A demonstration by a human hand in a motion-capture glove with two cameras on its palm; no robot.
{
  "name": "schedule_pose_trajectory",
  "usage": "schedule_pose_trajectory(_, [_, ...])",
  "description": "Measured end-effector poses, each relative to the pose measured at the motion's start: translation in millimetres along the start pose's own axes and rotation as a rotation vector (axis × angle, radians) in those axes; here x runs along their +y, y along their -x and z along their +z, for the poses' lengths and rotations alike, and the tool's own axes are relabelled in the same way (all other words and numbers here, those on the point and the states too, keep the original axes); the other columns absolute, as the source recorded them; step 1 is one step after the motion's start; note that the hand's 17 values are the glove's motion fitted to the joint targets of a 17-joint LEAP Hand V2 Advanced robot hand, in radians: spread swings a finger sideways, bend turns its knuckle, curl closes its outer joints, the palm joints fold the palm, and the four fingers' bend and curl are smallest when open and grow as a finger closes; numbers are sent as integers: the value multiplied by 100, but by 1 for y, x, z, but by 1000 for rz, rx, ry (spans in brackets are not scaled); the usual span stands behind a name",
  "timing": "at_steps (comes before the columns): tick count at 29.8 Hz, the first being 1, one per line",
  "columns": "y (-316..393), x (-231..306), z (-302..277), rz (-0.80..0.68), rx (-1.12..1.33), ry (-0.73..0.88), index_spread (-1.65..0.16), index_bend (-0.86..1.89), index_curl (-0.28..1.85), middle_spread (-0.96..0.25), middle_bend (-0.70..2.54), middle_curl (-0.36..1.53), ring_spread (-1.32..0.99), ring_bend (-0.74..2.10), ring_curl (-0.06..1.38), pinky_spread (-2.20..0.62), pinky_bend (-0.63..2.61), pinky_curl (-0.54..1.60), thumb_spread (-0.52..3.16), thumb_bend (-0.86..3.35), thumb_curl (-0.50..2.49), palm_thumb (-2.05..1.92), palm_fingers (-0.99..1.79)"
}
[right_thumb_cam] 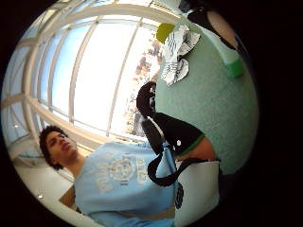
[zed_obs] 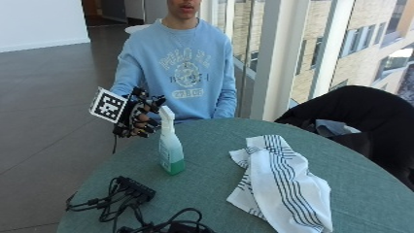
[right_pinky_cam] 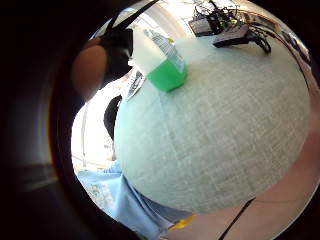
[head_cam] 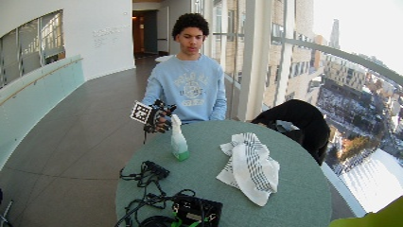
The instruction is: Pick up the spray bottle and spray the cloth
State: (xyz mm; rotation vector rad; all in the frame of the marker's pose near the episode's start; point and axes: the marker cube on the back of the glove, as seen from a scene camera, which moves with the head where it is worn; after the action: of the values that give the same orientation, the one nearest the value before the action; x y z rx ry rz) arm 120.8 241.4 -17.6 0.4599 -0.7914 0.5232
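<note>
We see nothing done yet — the spray bottle (zed_obs: 171, 145) stands upright on the table (zed_obs: 213, 194), untouched. Our gloved right hand (zed_obs: 139, 116) hovers just beside its top, fingers relaxed, gripping nothing. The cloth (zed_obs: 278, 184) lies apart from the bottle — unsprayed, we judge.

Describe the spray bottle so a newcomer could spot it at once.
On the round green table, look at the edge nearest the seated person. The spray bottle stands upright there, beside the gloved right hand. Unlike the striped cloth and black cables, it holds green liquid.
</note>
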Motion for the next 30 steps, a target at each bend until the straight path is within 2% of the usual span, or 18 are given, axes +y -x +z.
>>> schedule_pose_trajectory(16, [-34,-77,18,79,-111,5,-42,10,20,-8,26,39,-2,35,33,18,37,37,103,-2,29,58,57])
schedule_pose_trajectory(30, [-47,-106,48,97,-226,-12,-39,18,25,-8,21,38,-2,32,32,19,32,35,97,-1,31,64,66])
